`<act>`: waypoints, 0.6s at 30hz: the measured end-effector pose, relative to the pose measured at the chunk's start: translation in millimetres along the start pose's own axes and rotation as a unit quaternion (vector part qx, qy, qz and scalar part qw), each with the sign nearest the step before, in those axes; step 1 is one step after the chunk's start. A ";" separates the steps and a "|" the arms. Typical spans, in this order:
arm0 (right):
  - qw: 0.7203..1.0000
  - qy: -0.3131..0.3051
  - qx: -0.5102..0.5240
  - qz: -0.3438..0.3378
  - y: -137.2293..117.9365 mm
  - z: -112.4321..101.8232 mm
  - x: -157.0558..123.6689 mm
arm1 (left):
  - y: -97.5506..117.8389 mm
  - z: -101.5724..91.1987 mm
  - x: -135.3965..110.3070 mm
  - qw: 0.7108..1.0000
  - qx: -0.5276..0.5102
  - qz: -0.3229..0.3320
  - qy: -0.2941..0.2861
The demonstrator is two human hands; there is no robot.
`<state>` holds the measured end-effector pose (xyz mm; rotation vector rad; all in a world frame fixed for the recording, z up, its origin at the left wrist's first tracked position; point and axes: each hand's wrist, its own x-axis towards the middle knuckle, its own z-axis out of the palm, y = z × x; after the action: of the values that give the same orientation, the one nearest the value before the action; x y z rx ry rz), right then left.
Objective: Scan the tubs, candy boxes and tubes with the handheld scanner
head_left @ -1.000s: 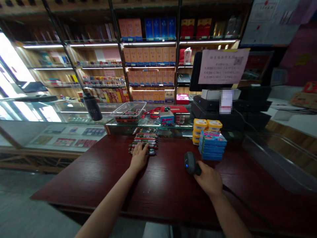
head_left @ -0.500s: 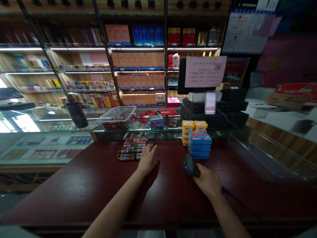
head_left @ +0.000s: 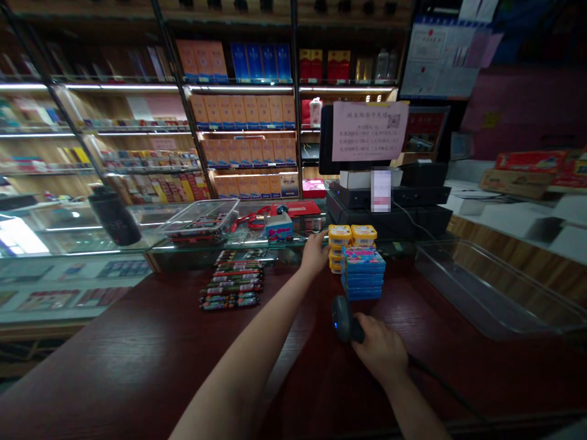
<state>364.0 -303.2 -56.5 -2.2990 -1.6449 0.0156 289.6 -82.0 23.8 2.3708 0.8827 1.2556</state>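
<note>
Dark red wood forms the counter [head_left: 137, 360] where the person works, its grain barely readable in the dim light. Across it the left hand [head_left: 315, 253] reaches to the stack of yellow-lidded tubs [head_left: 352, 235], fingers spread and touching the left side of the stack; whether they grip a tub cannot be told, since the fingertips blur into the shadow. Closed around the handle of a dark barcode scanner [head_left: 342, 316] is the right hand [head_left: 380, 348], the scanner's head pointing away from the person with a small blue light on it; its cable [head_left: 440, 382] trails off to the right and fades into the dark. Just in front of the tubs sits a pile of blue packets [head_left: 363, 272], hiding the tubs' lower part. Well to the left lie rows of thin wrapped sticks [head_left: 233, 282] flat on the wood, their print too small to read. Behind stands a monitor [head_left: 328, 140] half covered by a pink paper notice [head_left: 369, 130], and a clear tray [head_left: 202, 217] rests on the glass case [head_left: 68, 238].
</note>
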 end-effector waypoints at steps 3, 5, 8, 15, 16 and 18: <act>1.000 0.006 0.004 0.000 0.9 2.4 0.7 | -0.3 6.9 19.1 0.999 0.007 0.010 -0.030; 1.000 0.009 0.002 0.003 0.9 3.2 1.1 | -2.1 10.7 26.3 1.000 0.000 0.001 -0.031; 1.000 0.011 0.001 0.006 0.0 2.3 1.7 | -5.1 14.9 31.8 1.000 -0.012 -0.025 -0.011; 1.000 -0.008 -0.002 0.019 -2.4 -3.4 2.5 | -6.6 5.6 23.3 0.999 -0.028 0.024 0.032; 1.000 -0.009 -0.002 0.018 -2.2 -3.5 2.4 | -7.6 1.8 18.3 0.998 -0.044 0.020 0.050; 1.000 -0.011 -0.007 0.016 -1.6 -3.1 1.9 | -11.8 -7.3 4.7 0.993 -0.085 0.000 0.086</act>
<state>363.8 -301.7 -52.8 -2.3428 -1.6237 0.0373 281.2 -70.1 24.6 2.1555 0.7914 1.4905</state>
